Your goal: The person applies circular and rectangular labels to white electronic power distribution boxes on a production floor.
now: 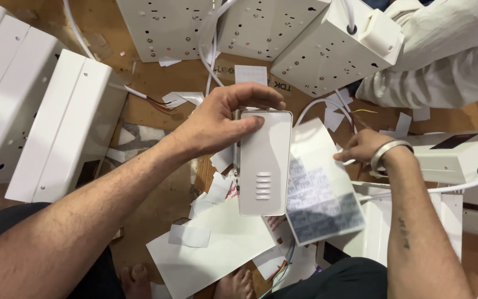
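Head view: the left hand (217, 122) grips the top end of a white rectangular plastic casing with vent slots (264, 163), its long axis pointing away from the person, held above the brown floor (156, 111). The right hand (363, 147), closed, pinches the edge of a glossy sheet of printed labels (319, 188) just right of the casing, touching it.

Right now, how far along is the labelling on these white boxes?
Done: peeled backing scraps litter the floor, and white boxes lie stacked to the left. In hand: the left hand holds one white box with vent slots; the right hand holds a shiny label sheet. Left: no label shows on the held box's visible face.
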